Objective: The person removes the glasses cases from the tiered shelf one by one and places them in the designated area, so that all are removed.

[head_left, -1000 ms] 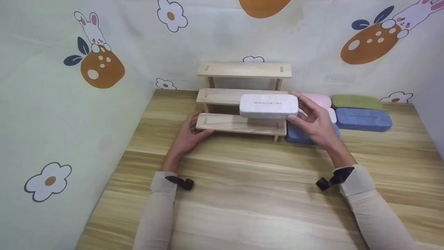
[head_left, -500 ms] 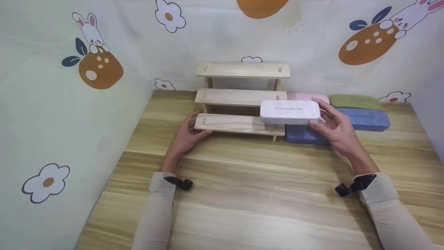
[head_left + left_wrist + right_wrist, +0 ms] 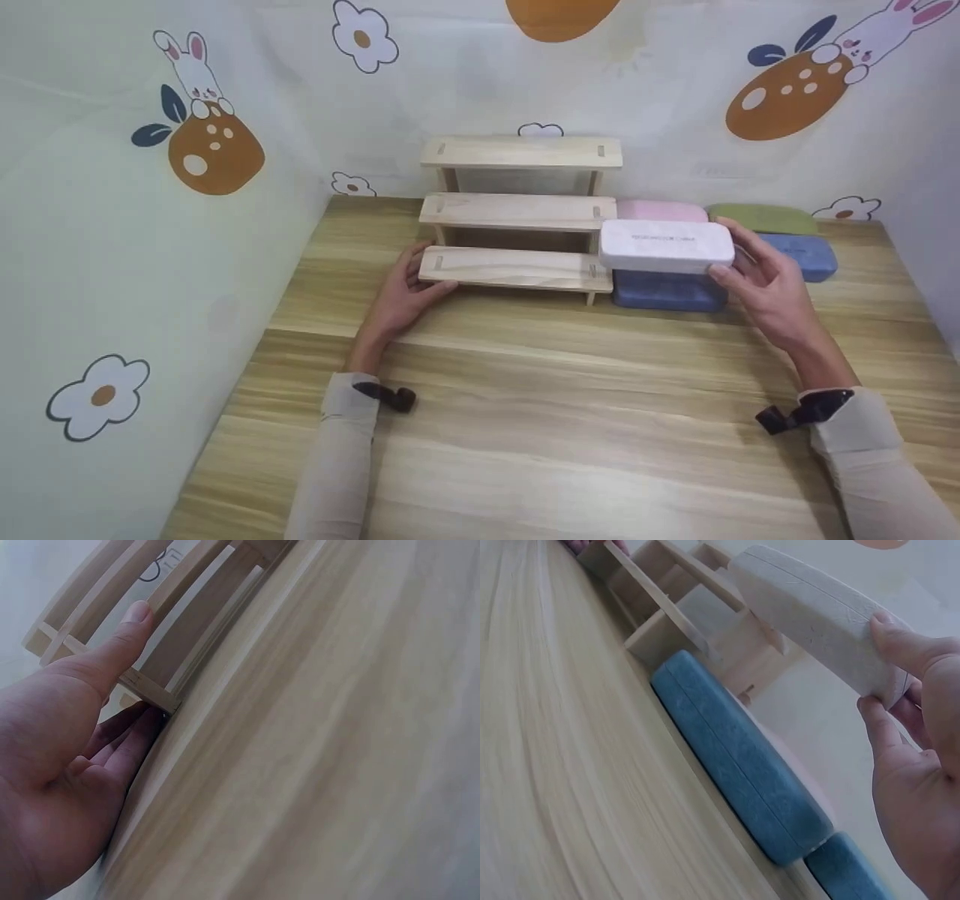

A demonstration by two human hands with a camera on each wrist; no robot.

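Observation:
My right hand (image 3: 772, 289) pinches the right end of a white glasses case (image 3: 667, 246), thumb in front and fingers behind. In the right wrist view the white case hangs in the air above a blue glasses case (image 3: 739, 757). A three-tier wooden display rack (image 3: 517, 270) stands against the back wall, its steps bare. Holding the left end of its lowest step is my left hand (image 3: 401, 296), the thumb along the front edge and the other fingers at the side. In the left wrist view those fingertips reach behind the rack's side leg, partly hidden.
Right of the rack, more glasses cases lie on the wooden table (image 3: 480, 420): a pink case (image 3: 664, 211), a green case (image 3: 765, 218) and a second blue case (image 3: 814, 255), partly behind my right hand. Patterned walls (image 3: 465, 67) close off the back and left.
My right hand has carried the white case rightward and slightly down, from over the rack's steps to over the cases beside it. My left hand stays on the rack.

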